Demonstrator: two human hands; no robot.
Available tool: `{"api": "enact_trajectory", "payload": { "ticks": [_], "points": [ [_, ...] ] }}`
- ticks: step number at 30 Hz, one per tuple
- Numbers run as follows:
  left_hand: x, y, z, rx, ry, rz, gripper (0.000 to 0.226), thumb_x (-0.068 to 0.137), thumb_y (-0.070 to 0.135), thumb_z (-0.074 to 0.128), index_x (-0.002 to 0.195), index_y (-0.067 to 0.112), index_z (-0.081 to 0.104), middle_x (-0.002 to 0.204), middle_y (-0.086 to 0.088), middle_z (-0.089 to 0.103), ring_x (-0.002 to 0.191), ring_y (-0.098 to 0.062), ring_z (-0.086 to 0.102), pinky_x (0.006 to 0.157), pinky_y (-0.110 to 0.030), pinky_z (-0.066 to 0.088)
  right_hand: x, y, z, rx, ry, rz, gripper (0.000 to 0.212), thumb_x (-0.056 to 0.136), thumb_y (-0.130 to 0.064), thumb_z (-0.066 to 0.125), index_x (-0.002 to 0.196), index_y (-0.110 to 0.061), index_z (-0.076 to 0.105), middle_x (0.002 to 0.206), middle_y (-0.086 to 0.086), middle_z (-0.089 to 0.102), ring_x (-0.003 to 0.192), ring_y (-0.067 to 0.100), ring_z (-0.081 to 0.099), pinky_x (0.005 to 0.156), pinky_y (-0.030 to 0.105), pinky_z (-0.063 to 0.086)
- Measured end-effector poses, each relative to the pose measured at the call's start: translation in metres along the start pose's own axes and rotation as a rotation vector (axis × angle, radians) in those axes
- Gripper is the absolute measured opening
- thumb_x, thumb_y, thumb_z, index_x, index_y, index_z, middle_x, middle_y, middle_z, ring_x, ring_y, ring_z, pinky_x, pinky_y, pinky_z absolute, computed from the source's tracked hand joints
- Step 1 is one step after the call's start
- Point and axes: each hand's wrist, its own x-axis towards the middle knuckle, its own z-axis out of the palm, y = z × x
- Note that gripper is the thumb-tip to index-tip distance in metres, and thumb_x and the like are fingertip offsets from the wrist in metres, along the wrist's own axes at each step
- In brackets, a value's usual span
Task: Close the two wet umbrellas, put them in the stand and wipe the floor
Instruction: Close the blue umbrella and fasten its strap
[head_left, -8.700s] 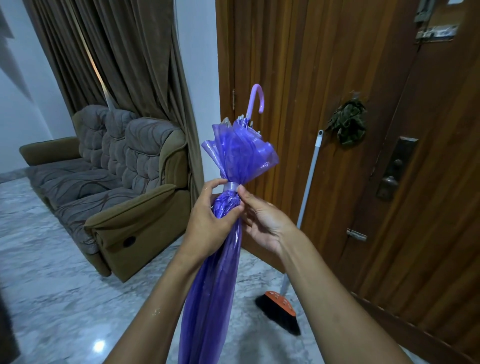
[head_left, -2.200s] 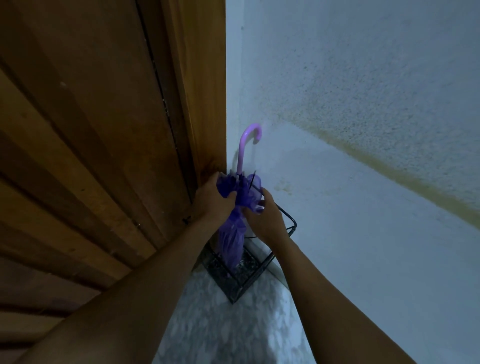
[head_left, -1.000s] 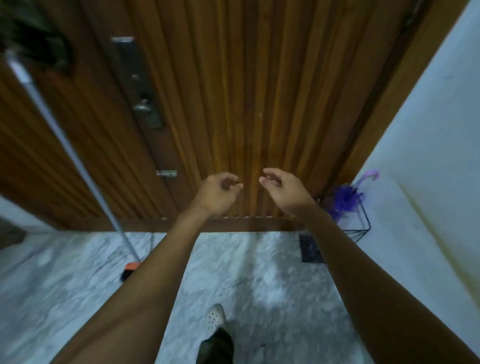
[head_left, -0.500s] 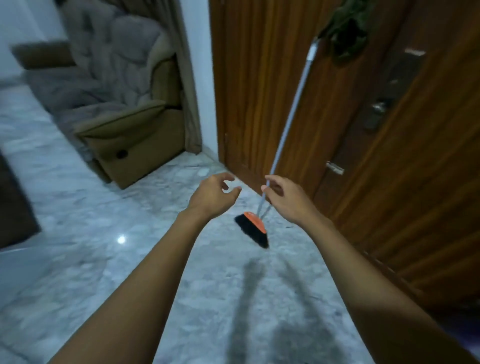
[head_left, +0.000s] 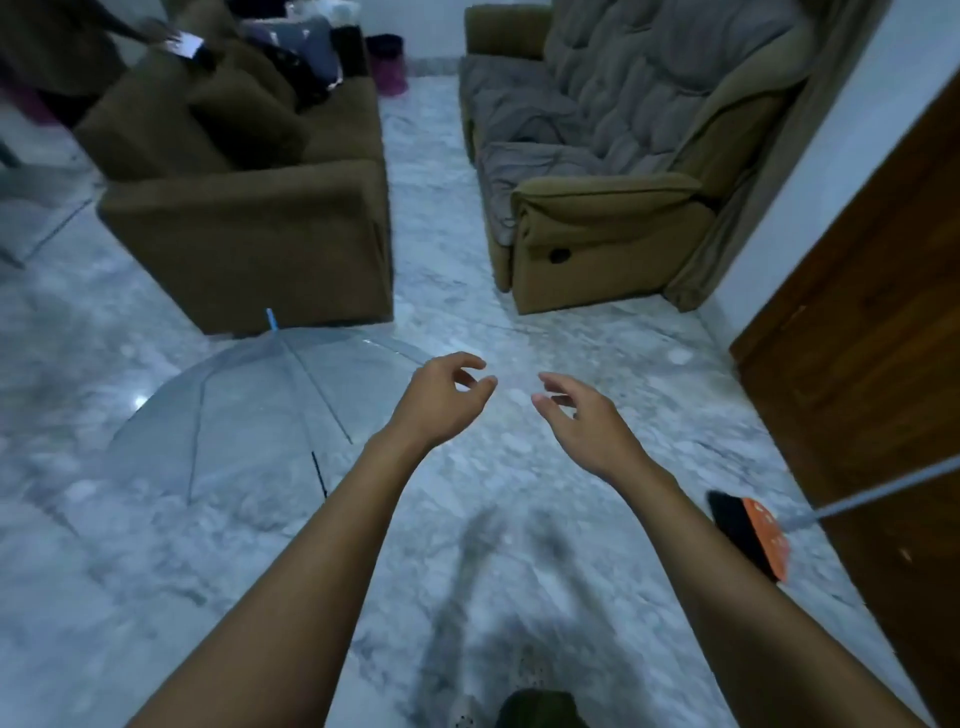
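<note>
Clear umbrella sits open on the floor, canopy up, left of centre. L hand & R hand hover above mid-floor, near each other, not touching; fingers loosely curled, both holding nothing. Broom head rests at floor's right edge by wooden door. Umbrella's blue tip points at brown armchair; sofa opp., far right.

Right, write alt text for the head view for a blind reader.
An open clear plastic umbrella lies on the grey marble floor, left of the person's empty, loosely curled left hand and right hand. A brown fabric armchair and a grey-cushioned recliner sofa stand beyond.
</note>
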Motion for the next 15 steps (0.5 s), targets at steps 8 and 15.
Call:
{"api": "enact_trajectory", "payload": {
  "ticks": [8, 15],
  "points": [
    [-0.014, -0.112, -0.071, -0.05, 0.254, -0.252, 0.025, 0.089, 0.038, 0.067, 0.11, 0.025, 0.069, 0.097, 0.001, 0.069, 0.087, -0.015, 0.066, 0.063, -0.015, 0.044, 0.068, -0.033, 0.121, 0.053, -0.272, -0.087, 0.042, 0.098, -0.044, 0.053, 0.137, -0.027, 0.054, 0.137, -0.005, 0.057, 0.118, 0.01, 0.056, 0.1, 0.035, 0.048],
    [-0.029, -0.213, -0.109, -0.077, 0.287, -0.406, 0.026, 0.09, 0.036, 0.066, 0.111, 0.022, 0.068, 0.089, 0.005, 0.066, 0.081, -0.013, 0.065, 0.06, -0.011, 0.041, 0.071, -0.047, 0.224, 0.062, -0.399, -0.029, 0.042, 0.098, -0.044, 0.053, 0.137, -0.028, 0.054, 0.136, -0.006, 0.058, 0.115, 0.008, 0.056, 0.096, 0.027, 0.044]
  ]
}}
